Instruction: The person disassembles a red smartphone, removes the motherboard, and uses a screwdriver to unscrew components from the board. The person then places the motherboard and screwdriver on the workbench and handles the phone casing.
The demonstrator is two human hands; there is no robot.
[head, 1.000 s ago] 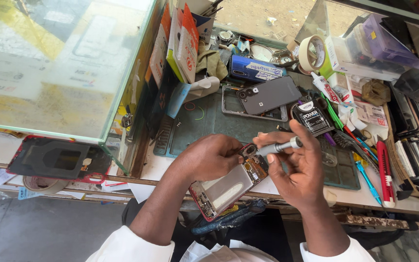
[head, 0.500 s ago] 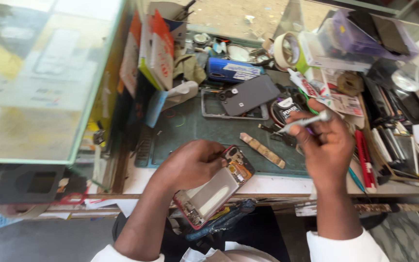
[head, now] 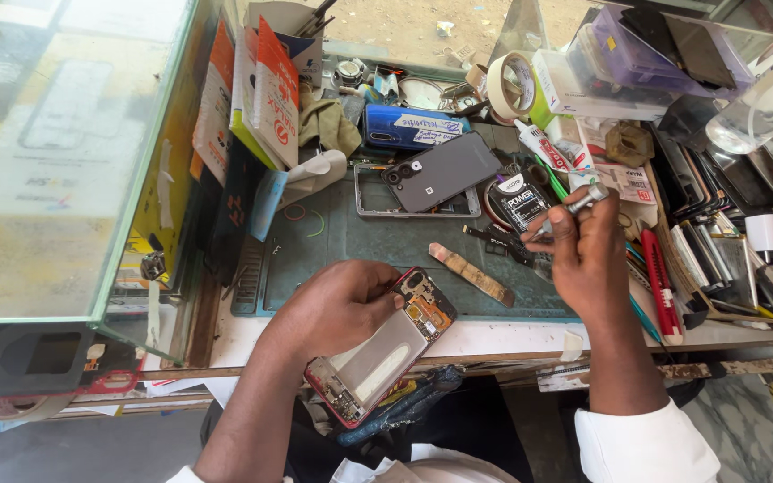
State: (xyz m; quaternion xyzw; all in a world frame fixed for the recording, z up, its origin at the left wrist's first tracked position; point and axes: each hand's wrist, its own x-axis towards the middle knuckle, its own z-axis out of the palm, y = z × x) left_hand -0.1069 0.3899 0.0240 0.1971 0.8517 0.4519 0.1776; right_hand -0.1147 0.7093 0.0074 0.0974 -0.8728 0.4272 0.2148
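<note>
Gripping opened phone [head: 378,353] in left hand [head: 337,309], back cover off, red frame tilted over near edge of counter [head: 494,335], innards turned up toward view. Right hand [head: 588,255] clenched round small silver tool [head: 574,204], raised above green work mat [head: 351,241], apart from phone. Grey back cover [head: 445,170] and bare frame [head: 369,204] parked farther back on mat, probably to keep working space free.

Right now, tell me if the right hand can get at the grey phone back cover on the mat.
Probably yes: the right hand hovers just right of the grey back cover, nothing between them, though its fingers already hold a small silver tool.
</note>
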